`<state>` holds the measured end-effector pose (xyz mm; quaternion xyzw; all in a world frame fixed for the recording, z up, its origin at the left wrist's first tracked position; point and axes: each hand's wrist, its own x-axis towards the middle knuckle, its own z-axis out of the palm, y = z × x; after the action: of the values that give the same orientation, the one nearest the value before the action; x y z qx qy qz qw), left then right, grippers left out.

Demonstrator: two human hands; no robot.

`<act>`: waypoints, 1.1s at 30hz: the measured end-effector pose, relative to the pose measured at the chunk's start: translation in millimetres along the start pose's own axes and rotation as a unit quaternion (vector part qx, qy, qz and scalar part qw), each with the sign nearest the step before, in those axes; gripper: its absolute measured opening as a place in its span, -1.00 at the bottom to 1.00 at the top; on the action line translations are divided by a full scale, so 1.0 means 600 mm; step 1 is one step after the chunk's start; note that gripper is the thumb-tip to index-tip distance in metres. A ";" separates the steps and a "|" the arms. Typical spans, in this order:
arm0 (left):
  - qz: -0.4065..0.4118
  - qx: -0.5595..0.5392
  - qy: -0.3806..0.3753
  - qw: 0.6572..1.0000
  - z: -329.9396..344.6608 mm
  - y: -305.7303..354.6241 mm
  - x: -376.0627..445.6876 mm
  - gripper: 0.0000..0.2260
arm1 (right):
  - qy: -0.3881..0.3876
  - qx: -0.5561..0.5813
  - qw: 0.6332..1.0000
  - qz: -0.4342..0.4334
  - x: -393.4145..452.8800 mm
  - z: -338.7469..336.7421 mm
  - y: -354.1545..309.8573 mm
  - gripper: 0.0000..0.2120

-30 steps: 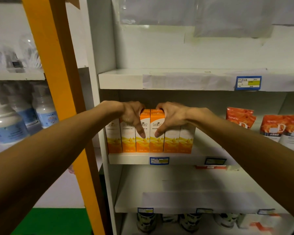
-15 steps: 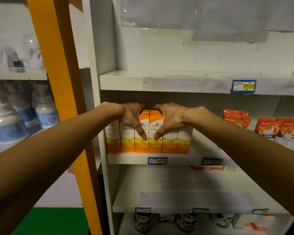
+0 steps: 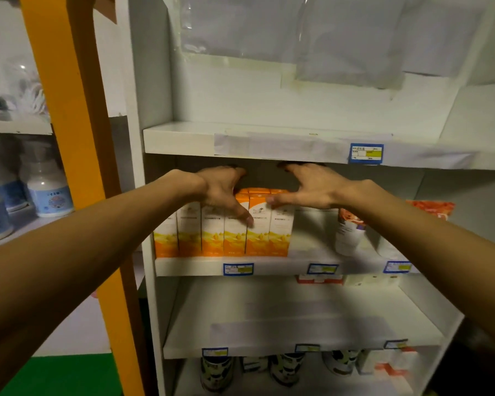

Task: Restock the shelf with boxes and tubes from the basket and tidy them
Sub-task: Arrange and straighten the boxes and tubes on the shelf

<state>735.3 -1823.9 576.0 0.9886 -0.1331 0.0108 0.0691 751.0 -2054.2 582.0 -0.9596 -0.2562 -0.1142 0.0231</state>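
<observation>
Boxes (image 3: 223, 230), glossy orange-and-white cardboard, stand upright in a row on our smooth white shelf (image 3: 272, 265); left hand (image 3: 220, 190) and right hand (image 3: 309, 185) rest spread on their tops, gripping nothing.

Honestly you can't read anything here: the blue price tag (image 3: 365, 153) on the shelf edge and the orange boxes (image 3: 257, 224) carry print, but it's all too blurry.
</observation>
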 end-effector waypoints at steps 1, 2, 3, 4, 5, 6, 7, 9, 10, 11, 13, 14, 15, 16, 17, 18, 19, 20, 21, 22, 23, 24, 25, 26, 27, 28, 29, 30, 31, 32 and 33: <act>0.011 0.013 0.014 1.000 0.001 0.013 0.002 0.07 | 0.002 -0.001 1.000 0.008 -0.010 -0.004 0.014 0.01; 0.024 0.024 0.029 0.999 0.002 0.026 0.004 0.04 | 0.004 -0.005 1.000 0.016 -0.021 -0.008 0.028 -0.01; 0.037 0.034 0.041 0.998 0.003 0.038 0.007 0.02 | 0.005 -0.014 1.000 0.024 -0.031 -0.011 0.043 -0.03; 0.050 0.042 0.047 0.997 0.004 0.050 0.010 0.00 | 0.006 -0.027 0.999 0.033 -0.041 -0.012 0.057 -0.04; 0.063 0.050 0.052 0.995 0.006 0.061 0.014 -0.01 | 0.007 -0.040 0.998 0.045 -0.050 -0.012 0.071 -0.05; 0.075 0.059 0.058 0.994 0.009 0.072 0.019 -0.03 | 0.009 -0.049 0.997 0.057 -0.059 -0.011 0.087 -0.06; 0.088 0.068 0.063 0.992 0.011 0.083 0.023 -0.04 | 0.012 -0.054 0.996 0.069 -0.067 -0.010 0.102 -0.07; 0.111 0.082 0.071 0.988 0.017 0.105 0.032 -0.09 | 0.013 -0.064 0.994 0.091 -0.082 -0.007 0.132 -0.13; 0.119 0.088 0.071 0.986 0.019 0.116 0.037 -0.12 | 0.010 -0.069 0.993 0.100 -0.089 -0.006 0.146 -0.16; 0.125 0.094 0.069 0.985 0.022 0.126 0.042 -0.15 | 0.006 -0.068 0.992 0.108 -0.096 -0.004 0.160 -0.19; 0.135 0.106 0.065 0.983 0.030 0.147 0.053 -0.19 | -0.008 -0.055 0.990 0.129 -0.109 0.001 0.184 -0.28; 0.138 0.111 0.065 0.982 0.034 0.157 0.058 -0.20 | -0.015 -0.046 0.989 0.140 -0.115 0.006 0.194 -0.33; 0.141 0.116 0.066 0.981 0.039 0.167 0.064 -0.21 | -0.018 -0.040 0.988 0.148 -0.119 0.011 0.203 -0.37; 0.143 0.121 0.065 0.980 0.043 0.176 0.069 -0.22 | -0.014 -0.036 0.988 0.152 -0.122 0.015 0.209 -0.40; 0.145 0.126 0.063 0.979 0.046 0.186 0.074 -0.22 | -0.003 -0.034 0.988 0.151 -0.123 0.019 0.215 -0.41; 0.147 0.131 0.062 0.979 0.048 0.196 0.078 -0.23 | 0.010 -0.033 0.988 0.148 -0.123 0.022 0.218 -0.40; 0.148 0.135 0.061 0.978 0.049 0.204 0.081 -0.23 | 0.021 -0.030 0.989 0.146 -0.123 0.025 0.220 -0.37; 0.149 0.138 0.058 0.977 0.051 0.213 0.085 -0.23 | 0.028 -0.029 0.989 0.145 -0.122 0.027 0.221 -0.35; 0.149 0.141 0.057 0.977 0.052 0.220 0.089 -0.24 | 0.032 -0.027 0.989 0.145 -0.120 0.031 0.223 -0.35; 0.147 0.142 0.056 0.977 0.054 0.226 0.094 -0.24 | 0.037 -0.025 0.988 0.145 -0.119 0.035 0.226 -0.38; 0.145 0.142 0.054 0.978 0.057 0.231 0.100 -0.24 | 0.042 -0.021 0.989 0.143 -0.118 0.039 0.230 -0.43; 0.144 0.141 0.054 0.978 0.059 0.236 0.105 -0.24 | 0.051 -0.017 0.989 0.139 -0.117 0.044 0.234 -0.49; 0.143 0.141 0.056 0.978 0.062 0.241 0.111 -0.25 | 0.063 -0.015 0.989 0.132 -0.117 0.048 0.238 -0.55; 0.143 0.140 0.060 0.978 0.065 0.246 0.117 -0.27 | 0.075 -0.016 0.990 0.122 -0.117 0.051 0.241 -0.59; 0.142 0.137 0.062 0.978 0.068 0.252 0.123 -0.28 | 0.083 -0.014 0.990 0.113 -0.118 0.053 0.244 -0.62; 0.144 0.131 0.066 0.979 0.071 0.257 0.128 -0.30 | 0.083 -0.008 0.991 0.106 -0.119 0.054 0.246 -0.62; 0.147 0.122 0.071 0.979 0.074 0.263 0.134 -0.32 | 0.078 -0.002 0.992 0.101 -0.121 0.057 0.248 -0.61; 0.149 0.113 0.078 0.979 0.078 0.268 0.138 -0.34 | 0.069 0.001 0.993 0.097 -0.123 0.059 0.250 -0.59; 0.150 0.104 0.085 0.979 0.082 0.273 0.143 -0.36 | 0.064 0.005 0.994 0.093 -0.124 0.062 0.253 -0.59; 0.151 0.097 0.096 0.979 0.085 0.279 0.148 -0.37 | 0.062 0.015 0.994 0.091 -0.126 0.063 0.255 -0.59; 0.151 0.093 0.110 0.978 0.089 0.284 0.153 -0.38 | 0.062 0.037 0.993 0.094 -0.128 0.064 0.256 -0.59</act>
<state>778.8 -2017.8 549.8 0.9520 -0.2706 0.1425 -0.0111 770.2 -2220.9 529.3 -0.9689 -0.1668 -0.1616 0.0855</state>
